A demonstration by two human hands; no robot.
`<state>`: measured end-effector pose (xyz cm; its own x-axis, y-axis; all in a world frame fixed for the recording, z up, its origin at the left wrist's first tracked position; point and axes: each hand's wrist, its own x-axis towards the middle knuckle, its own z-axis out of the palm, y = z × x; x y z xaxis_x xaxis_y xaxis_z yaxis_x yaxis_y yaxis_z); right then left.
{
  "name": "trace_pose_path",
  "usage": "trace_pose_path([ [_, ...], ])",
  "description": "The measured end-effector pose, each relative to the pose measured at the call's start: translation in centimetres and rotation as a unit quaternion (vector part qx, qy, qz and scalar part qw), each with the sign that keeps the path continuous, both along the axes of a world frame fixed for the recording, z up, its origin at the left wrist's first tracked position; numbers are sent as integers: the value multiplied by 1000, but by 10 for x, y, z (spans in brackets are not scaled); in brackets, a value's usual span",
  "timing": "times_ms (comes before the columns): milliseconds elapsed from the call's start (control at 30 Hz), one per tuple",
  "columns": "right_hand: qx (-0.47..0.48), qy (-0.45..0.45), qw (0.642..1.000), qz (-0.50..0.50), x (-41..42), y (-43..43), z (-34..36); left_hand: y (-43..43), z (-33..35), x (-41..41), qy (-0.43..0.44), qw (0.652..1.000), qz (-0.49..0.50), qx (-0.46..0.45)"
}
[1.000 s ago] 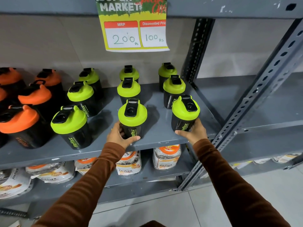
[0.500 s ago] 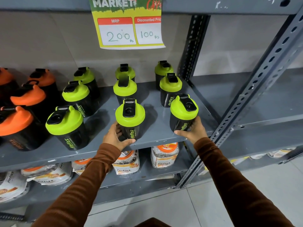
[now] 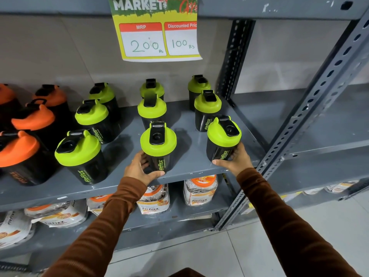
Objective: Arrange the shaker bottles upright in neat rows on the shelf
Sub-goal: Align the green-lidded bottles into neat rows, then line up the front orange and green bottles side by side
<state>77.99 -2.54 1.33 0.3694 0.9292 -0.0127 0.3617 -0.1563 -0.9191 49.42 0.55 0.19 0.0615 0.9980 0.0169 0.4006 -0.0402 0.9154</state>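
Gripping front-row shaker bottles (image 3: pixel 158 145), left hand (image 3: pixel 138 168), right hand (image 3: pixel 237 160), seemingly upright.

Long rust-brown sleeves (image 3: pixel 289 220) to both wrists, smooth fabric, bare hands

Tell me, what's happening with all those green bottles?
A person is tidying shaker bottles on a grey shop shelf. The left hand grips the front middle green-lidded shaker, and the right hand grips the front right green-lidded shaker. Both stand upright near the shelf's front edge. More green ones line up behind, with orange-lidded shakers further left.
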Motion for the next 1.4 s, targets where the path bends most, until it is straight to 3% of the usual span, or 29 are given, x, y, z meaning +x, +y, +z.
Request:
trace_pose_path([
  [567, 34, 27, 999, 4, -6, -4, -6, -1, 1, -3, -11, 1000, -24, 12],
  [700, 112, 128, 981, -94, -35, -26, -12, -11, -7, -15, -4, 999, -36, 36],
  [833, 183, 65, 963, -184, -89, -50, -19, -33, -22, -27, 43, 991, 17, 122],
  [1000, 193, -38, 978, 63, -167, -58, -18, -51, -30, -52, 30, 969, 133, 205],
  [1067, 185, -30, 972, 140, -194, -49, -10, -53, -30, -71, 46, 957, 182, 222],
  [1200, 165, 1, 966, 199, -243, -23, 1, -52, -24, -119, 66, 936, 253, 234],
  [1400, 48, 66, 975, 208, -310, 6, 3, -39, -1, -195, 57, 902, 349, 249],
])
